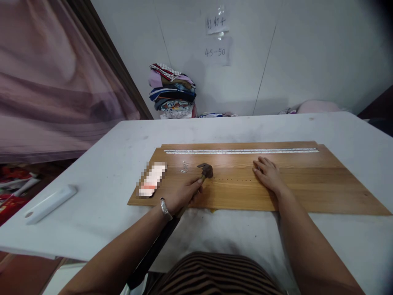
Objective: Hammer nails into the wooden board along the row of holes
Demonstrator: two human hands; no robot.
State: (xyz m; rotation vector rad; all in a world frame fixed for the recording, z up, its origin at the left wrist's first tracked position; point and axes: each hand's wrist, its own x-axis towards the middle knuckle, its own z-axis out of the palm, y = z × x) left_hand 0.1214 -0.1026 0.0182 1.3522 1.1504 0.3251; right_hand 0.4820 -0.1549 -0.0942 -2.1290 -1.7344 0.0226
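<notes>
My left hand (186, 193), with a silver bracelet at the wrist, is closed around a claw hammer (207, 170) near its head. The hammer's long dark handle runs back under my forearm. Its head is over the wooden board (233, 196), close to the left end of a row of small dark dots that look like nail heads or holes. My right hand (267, 174) lies on the board with fingers stretched out, beyond the right end of that row. Several loose nails (184, 167) lie left of the hammer head.
Two pale measuring strips (241, 151) run along the board's far side. A blurred-out phone-like object (152, 180) lies at its left end. On the white table (101, 164) there is a white plastic piece (50, 205). Folded clothes (172, 91) are stacked behind the table.
</notes>
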